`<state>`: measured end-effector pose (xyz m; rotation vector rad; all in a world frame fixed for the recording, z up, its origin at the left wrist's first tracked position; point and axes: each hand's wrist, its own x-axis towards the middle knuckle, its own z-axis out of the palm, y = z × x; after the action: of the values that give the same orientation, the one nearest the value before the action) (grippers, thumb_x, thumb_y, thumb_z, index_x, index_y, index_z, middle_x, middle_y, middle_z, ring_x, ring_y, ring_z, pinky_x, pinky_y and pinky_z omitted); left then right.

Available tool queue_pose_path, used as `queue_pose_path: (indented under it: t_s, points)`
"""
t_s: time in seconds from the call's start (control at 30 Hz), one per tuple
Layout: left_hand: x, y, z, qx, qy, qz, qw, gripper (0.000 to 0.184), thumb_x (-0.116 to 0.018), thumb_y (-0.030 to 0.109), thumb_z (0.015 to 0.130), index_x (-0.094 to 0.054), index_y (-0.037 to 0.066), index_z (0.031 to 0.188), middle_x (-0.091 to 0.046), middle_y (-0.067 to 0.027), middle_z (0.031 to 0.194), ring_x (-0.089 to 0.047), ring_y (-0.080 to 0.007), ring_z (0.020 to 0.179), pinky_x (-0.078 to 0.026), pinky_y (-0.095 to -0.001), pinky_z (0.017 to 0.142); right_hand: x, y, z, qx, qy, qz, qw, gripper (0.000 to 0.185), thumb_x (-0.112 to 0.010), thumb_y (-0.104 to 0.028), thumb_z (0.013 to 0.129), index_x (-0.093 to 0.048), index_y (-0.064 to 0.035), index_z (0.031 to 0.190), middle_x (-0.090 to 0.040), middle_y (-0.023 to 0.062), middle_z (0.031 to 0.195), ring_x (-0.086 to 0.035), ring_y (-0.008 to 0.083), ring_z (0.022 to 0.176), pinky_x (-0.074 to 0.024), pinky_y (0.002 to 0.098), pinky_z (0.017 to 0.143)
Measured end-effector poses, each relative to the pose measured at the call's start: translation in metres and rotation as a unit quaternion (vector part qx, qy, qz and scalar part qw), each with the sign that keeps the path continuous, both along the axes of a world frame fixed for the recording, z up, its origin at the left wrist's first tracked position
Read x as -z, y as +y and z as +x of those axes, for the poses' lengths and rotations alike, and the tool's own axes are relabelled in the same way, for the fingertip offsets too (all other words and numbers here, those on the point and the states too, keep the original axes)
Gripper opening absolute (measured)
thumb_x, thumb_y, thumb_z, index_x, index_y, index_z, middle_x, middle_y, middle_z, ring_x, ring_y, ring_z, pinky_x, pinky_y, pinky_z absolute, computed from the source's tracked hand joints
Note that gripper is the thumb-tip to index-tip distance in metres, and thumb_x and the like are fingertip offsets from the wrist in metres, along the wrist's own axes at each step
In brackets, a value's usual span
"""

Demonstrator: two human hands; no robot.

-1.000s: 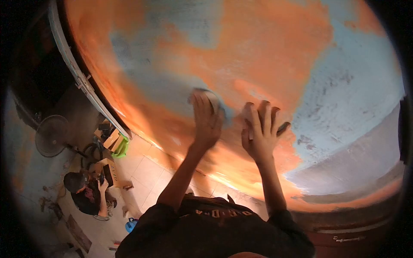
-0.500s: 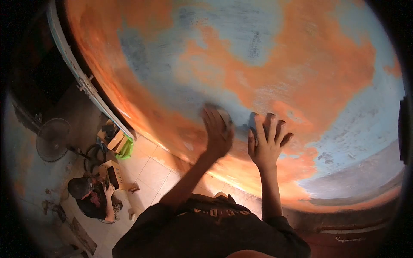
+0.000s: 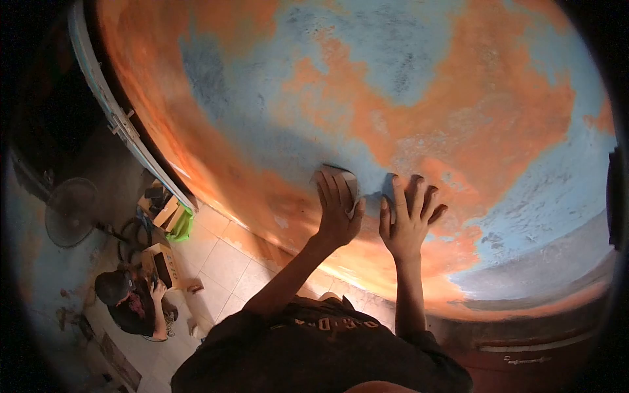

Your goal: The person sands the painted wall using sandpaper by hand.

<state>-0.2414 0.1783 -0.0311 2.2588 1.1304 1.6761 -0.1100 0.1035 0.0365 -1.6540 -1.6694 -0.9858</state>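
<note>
My left hand (image 3: 339,203) presses a small grey sheet, which looks like sandpaper (image 3: 350,178), flat against the wall (image 3: 406,131). Its pale corner and edge stick out past my fingers; the rest lies hidden under the palm. Patchy orange and light-blue paint covers the wall, with dark scuffs in places. To the right, my right hand (image 3: 409,223) rests on the same surface, fingers spread and nothing in it.
At lower left a person (image 3: 131,301) in dark clothes and a cap sits on the tiled floor (image 3: 226,265), holding a phone-like object. Near them are cardboard boxes (image 3: 162,265), a green bag (image 3: 180,226) and a fan (image 3: 72,211). A door frame (image 3: 118,124) runs along the left.
My left hand, blurred earlier, has shifted slightly right and down with the sheet, which shows more clearly. My right hand keeps its place. The view has turned slightly.
</note>
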Motion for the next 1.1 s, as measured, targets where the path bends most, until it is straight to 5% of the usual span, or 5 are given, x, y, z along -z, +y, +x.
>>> queue_pose_path:
  t_s: [0.3, 0.5, 0.73, 0.97, 1.1]
  points:
    - [-0.067, 0.037, -0.04, -0.028, -0.006, -0.003, 1.0, 0.081, -0.044, 0.034, 0.1, -0.002, -0.017, 0.146, 0.003, -0.0449, 0.149, 0.003, -0.0616, 0.139, -0.003, -0.0677, 0.111, -0.002, 0.0, -0.003, 0.014, 0.004, -0.002, 1.0, 0.054, -0.062, -0.035, 0.089, -0.052, -0.0327, 0.141, -0.037, 0.0095, 0.153, -0.028, 0.0388, 0.14, 0.0032, 0.0594, 0.114]
    - [0.016, 0.004, -0.001, 0.043, 0.006, 0.023, 0.999, 0.07, -0.034, 0.027, 0.102, 0.002, -0.011, 0.149, 0.009, -0.0407, 0.152, 0.009, -0.0627, 0.138, 0.0, -0.0709, 0.109, 0.001, 0.003, -0.002, 0.018, 0.003, 0.01, 1.0, 0.051, -0.062, -0.037, 0.09, -0.053, -0.0334, 0.14, -0.036, 0.0092, 0.155, -0.026, 0.039, 0.142, 0.0032, 0.0591, 0.115]
    - [-0.078, 0.037, -0.047, 0.009, -0.045, 0.003, 0.999, 0.08, -0.042, 0.037, 0.1, -0.006, -0.016, 0.147, 0.001, -0.0442, 0.15, 0.003, -0.0626, 0.139, -0.003, -0.0662, 0.112, 0.003, 0.002, -0.001, 0.017, 0.003, 0.01, 1.0, 0.05, -0.062, -0.037, 0.09, -0.054, -0.0333, 0.139, -0.034, 0.009, 0.156, -0.024, 0.039, 0.143, 0.0038, 0.0583, 0.116]
    - [0.014, -0.002, -0.006, 0.05, 0.028, -0.015, 0.998, 0.082, -0.045, 0.039, 0.099, -0.005, -0.015, 0.147, 0.001, -0.0431, 0.15, 0.002, -0.0624, 0.139, -0.005, -0.0661, 0.112, 0.004, 0.003, -0.001, 0.011, 0.011, 0.008, 1.0, 0.053, -0.063, -0.036, 0.089, -0.053, -0.0324, 0.141, -0.032, 0.0097, 0.157, -0.019, 0.0383, 0.146, 0.0072, 0.0587, 0.115]
    - [-0.051, 0.035, -0.042, 0.009, 0.031, 0.018, 0.999, 0.081, -0.046, 0.037, 0.099, -0.006, -0.013, 0.148, 0.0, -0.0427, 0.15, 0.002, -0.0634, 0.138, -0.007, -0.0665, 0.111, 0.005, 0.002, 0.001, 0.006, 0.007, 0.006, 1.0, 0.053, -0.063, -0.037, 0.089, -0.052, -0.0327, 0.141, -0.031, 0.0099, 0.157, -0.015, 0.0376, 0.148, 0.0091, 0.0584, 0.115]
